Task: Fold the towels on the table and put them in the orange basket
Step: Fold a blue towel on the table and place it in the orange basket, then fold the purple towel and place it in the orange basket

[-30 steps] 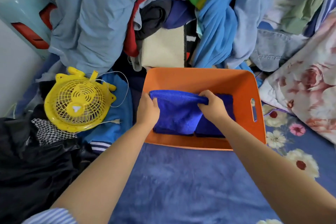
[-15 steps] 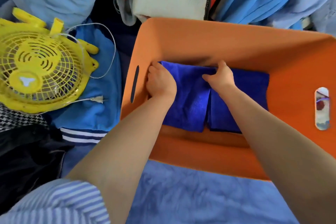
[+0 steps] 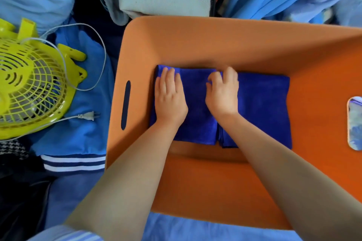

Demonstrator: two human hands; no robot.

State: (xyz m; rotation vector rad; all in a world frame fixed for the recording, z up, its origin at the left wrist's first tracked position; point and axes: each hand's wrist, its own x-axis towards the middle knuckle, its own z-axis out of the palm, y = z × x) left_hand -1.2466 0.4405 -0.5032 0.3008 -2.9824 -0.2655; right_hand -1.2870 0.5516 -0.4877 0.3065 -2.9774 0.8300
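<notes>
Two folded blue towels lie side by side on the floor of the orange basket (image 3: 195, 45), the left towel (image 3: 195, 107) and the right towel (image 3: 262, 107), each long axis running 12 to 6 o'clock. The left hand (image 3: 170, 100) presses flat on the left towel with straight fingers; the right hand (image 3: 222, 94) rests across the seam, fingers slightly bent, gripping nothing.

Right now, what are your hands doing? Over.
Left hand flat on left towel. Right hand fingers bent, resting on it too. Both towels in basket. Nothing blocking.
</notes>
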